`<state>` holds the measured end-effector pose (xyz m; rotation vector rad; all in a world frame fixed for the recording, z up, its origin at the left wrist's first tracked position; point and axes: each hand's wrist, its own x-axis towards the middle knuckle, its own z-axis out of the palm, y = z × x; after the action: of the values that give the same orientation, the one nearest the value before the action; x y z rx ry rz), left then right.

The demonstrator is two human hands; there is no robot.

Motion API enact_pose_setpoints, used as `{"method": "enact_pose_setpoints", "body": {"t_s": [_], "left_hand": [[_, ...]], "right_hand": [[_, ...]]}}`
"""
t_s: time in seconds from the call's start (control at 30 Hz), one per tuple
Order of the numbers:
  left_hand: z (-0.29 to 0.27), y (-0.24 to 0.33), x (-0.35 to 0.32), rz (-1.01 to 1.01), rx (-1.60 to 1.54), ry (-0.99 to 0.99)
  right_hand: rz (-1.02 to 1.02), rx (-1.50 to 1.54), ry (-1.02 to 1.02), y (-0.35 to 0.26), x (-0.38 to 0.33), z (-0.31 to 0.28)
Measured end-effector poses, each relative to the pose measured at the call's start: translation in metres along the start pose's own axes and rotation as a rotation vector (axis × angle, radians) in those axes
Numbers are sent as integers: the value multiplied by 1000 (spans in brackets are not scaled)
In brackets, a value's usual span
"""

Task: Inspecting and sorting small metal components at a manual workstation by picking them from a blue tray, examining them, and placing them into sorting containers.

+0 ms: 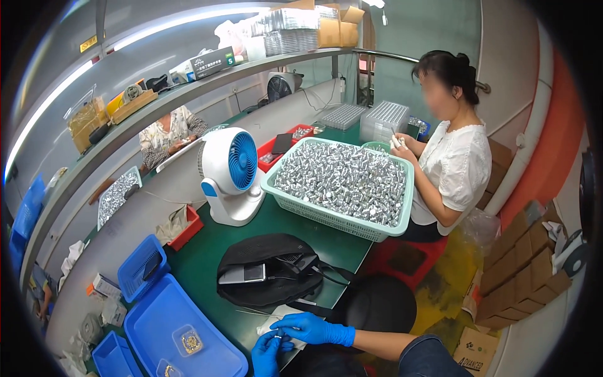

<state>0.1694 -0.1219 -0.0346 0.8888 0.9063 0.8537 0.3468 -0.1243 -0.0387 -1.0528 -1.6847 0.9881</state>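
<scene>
Both of my hands wear blue gloves and meet at the near edge of the green table (207,245). My left hand (266,355) is closed, its fingertips pinching a small piece with a silvery glint. From the right, my right hand (306,328) reaches over with its fingers pressed together at the same piece. The piece is too small and too covered to name. Under and behind the hands lies a white cloth or paper (269,324), with thin rods next to it. Just beyond sits a black bag (251,250) with electronic devices and a cable in it.
Left of my hands is a blue tray (157,314) with clear boxes of small gold-coloured parts (191,343). Farther back stand a white fan (235,169) and a green basket (326,220) heaped with silvery metal parts. A co-worker (461,157) sits at the right; a black stool (380,308) is nearer.
</scene>
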Motion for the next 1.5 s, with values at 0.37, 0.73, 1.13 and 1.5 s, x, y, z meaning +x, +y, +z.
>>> {"method": "enact_pose_setpoints", "body": {"t_s": [0.37, 0.73, 1.13, 1.5], "left_hand": [[-1, -4, -9, 49, 32, -108], [-10, -3, -9, 78, 17, -183], [-9, 7, -4, -56, -315, -133], [-23, 6, -6, -131, -370, -168]], "right_hand": [[92, 87, 298, 9, -2, 12], [119, 64, 271, 5, 0, 16], [179, 85, 311, 1, -1, 9], [245, 13, 247, -8, 7, 15]]}}
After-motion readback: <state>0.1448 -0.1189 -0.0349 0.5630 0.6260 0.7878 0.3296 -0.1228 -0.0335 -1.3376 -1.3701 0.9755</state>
